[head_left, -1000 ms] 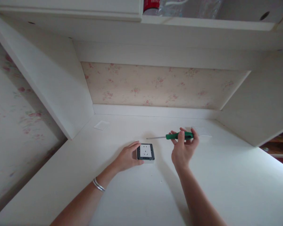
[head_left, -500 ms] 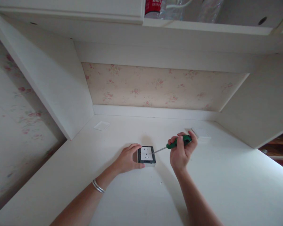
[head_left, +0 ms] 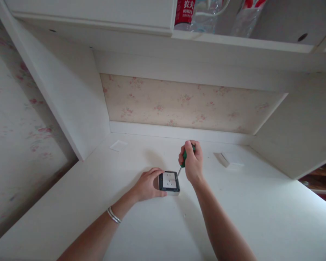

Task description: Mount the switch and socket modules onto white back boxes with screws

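Note:
A wall socket point(head_left: 169, 180) with a white face and dark frame sits on a white box base on the desk. My left hand point(head_left: 149, 184) grips it from the left, fingers at its far edge and thumb at its near edge. In my right hand point(head_left: 192, 163) is a green-handled screwdriver point(head_left: 184, 159), its fist wrapped round the handle. The screwdriver stands steeply, with its tip at the right side of the dark frame. Whatever screw lies under the tip is too small to make out.
A thin white square frame point(head_left: 118, 145) lies at the back left of the white desk point(head_left: 152, 232). Toward the back right rests a white box point(head_left: 232, 160). Overhead, a shelf point(head_left: 241, 42) holds plastic bottles point(head_left: 206, 16). Side panels point(head_left: 70, 94) close in both ends.
My right hand has swung left and up, turning the screwdriver from a low slant to nearly upright, its tip still at the socket's right side. My left hand keeps its hold.

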Demonstrator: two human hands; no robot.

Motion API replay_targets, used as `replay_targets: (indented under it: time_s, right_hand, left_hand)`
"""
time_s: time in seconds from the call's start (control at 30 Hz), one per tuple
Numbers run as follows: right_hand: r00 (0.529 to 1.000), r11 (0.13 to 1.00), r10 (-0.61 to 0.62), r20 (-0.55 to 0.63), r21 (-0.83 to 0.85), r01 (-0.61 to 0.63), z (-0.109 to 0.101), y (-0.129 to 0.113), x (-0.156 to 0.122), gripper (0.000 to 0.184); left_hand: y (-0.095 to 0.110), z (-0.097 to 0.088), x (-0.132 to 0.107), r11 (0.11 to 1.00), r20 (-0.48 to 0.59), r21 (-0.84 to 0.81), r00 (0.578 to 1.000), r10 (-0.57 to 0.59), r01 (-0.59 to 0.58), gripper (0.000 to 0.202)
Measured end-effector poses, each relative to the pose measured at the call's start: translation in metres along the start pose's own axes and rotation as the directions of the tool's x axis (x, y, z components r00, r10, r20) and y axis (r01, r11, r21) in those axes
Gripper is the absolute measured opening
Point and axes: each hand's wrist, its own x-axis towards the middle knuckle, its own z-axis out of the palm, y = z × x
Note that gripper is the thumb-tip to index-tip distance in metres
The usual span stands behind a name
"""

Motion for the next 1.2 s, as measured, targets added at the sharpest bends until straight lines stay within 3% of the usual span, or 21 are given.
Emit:
replay_targets:
  time_s: [0.1,0.2,0.3,0.37,0.43,0.5,0.57,0.7,0.83,0.93,1.13,1.2]
  right_hand:
    - [0.997,0.994,0.057,0.045,-0.097,-0.052,0.004,-0.001,0.007,0.029]
    - [0.979,0.978,0.119,0.167,-0.191,-0.087,0.002,-0.003,0.014,0.033]
    - [0.947,0.928,0.145,0.288,-0.371,-0.029,0.001,-0.010,0.022,0.032]
    - [0.944,0.800,0.090,0.319,-0.587,0.122,0.001,-0.019,0.025,0.032]
    - [0.948,0.560,0.006,0.318,-0.787,0.261,-0.002,-0.029,0.026,0.030]
    - [0.952,0.357,-0.028,0.305,-0.886,0.295,-0.007,-0.038,0.025,0.027]
    - [0.948,0.283,-0.012,0.317,-0.909,0.308,-0.014,-0.044,0.023,0.026]
    - [0.923,0.299,0.030,0.383,-0.885,0.357,-0.024,-0.046,0.022,0.025]
    - [0.920,0.293,0.061,0.387,-0.888,0.355,-0.019,-0.042,0.020,0.020]
    - [0.923,0.284,0.038,0.383,-0.889,0.358,-0.014,-0.040,0.018,0.024]
    - [0.896,0.356,0.023,0.444,-0.841,0.407,-0.020,-0.043,0.018,0.024]
    - [0.899,0.338,0.017,0.437,-0.849,0.407,-0.022,-0.045,0.017,0.022]
  left_hand:
    - [0.000,0.000,0.000,1.000,0.000,-0.003,1.000,-0.015,0.015,0.077]
    - [-0.001,0.001,0.001,1.000,-0.001,-0.011,1.000,-0.021,0.021,0.077]
    - [-0.001,0.001,0.001,1.000,-0.006,-0.012,1.000,-0.024,0.024,0.077]
    - [-0.001,0.001,0.001,1.000,-0.005,-0.010,1.000,-0.024,0.023,0.077]
    - [-0.001,0.001,0.001,1.000,-0.002,-0.009,1.000,-0.025,0.025,0.078]
    - [-0.001,0.001,0.001,1.000,0.003,-0.005,1.000,-0.030,0.030,0.078]
    - [-0.001,0.000,0.001,0.999,0.008,0.001,0.999,-0.038,0.038,0.079]
    - [0.000,0.001,0.002,0.999,0.009,0.004,0.999,-0.045,0.045,0.079]
    - [0.000,0.001,0.002,1.000,0.006,-0.001,1.000,-0.030,0.031,0.078]
    - [-0.001,0.001,0.002,1.000,0.008,0.008,1.000,-0.017,0.017,0.078]
    - [-0.002,0.002,0.001,1.000,0.012,0.014,1.000,-0.022,0.022,0.080]
    - [-0.002,0.002,0.000,1.000,0.012,0.016,1.000,-0.023,0.023,0.083]
